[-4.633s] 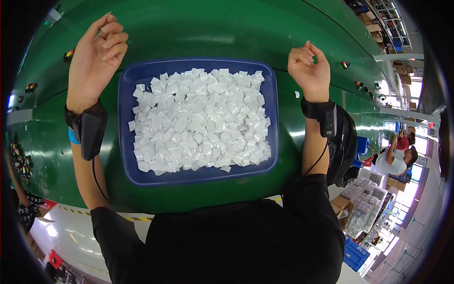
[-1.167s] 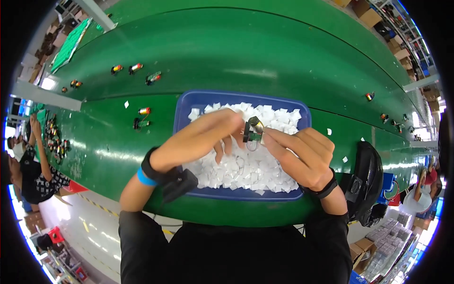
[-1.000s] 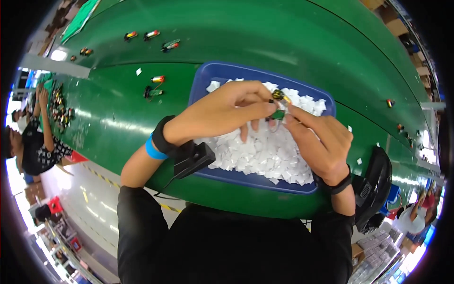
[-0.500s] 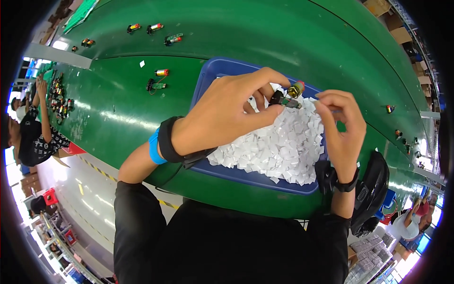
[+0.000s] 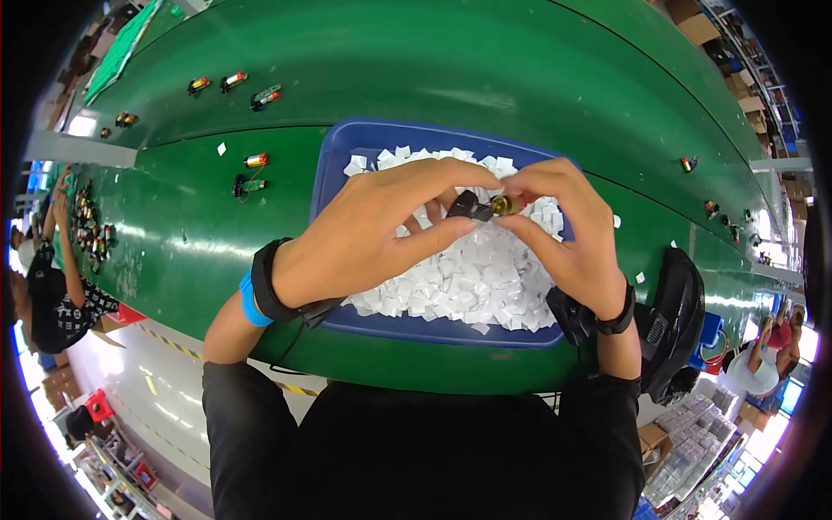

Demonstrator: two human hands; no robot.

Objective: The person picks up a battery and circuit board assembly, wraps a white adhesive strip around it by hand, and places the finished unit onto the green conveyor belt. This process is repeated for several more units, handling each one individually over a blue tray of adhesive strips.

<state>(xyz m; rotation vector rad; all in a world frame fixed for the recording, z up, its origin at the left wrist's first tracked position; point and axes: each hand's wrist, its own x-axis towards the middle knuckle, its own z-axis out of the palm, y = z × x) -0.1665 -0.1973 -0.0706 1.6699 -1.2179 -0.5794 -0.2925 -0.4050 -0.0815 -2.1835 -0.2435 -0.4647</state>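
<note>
Over the blue tray [image 5: 433, 333], both my hands meet on one small assembly. My left hand [image 5: 368, 227] pinches its black part [image 5: 471, 206] between thumb and fingers. My right hand [image 5: 574, 227] closes thumb and fingertips on the small yellowish cylindrical battery cell [image 5: 502, 205], which has a red end. The fingers partly cover the assembly, and the circuit board is hidden. Below the hands, a heap of small white square pieces [image 5: 442, 282] fills the tray.
On the green table, a battery cell [image 5: 256, 160] is wired to a circuit board [image 5: 250, 185]. More such assemblies [image 5: 233, 81] lie farther back, with a pile [image 5: 91, 227] at the left near another person [image 5: 54, 290]. A black bag [image 5: 674, 316] stands at the right.
My right hand has moved left and taken hold of the battery cell. The assembly has turned, with its cell now between both hands. The whole view has shifted slightly.
</note>
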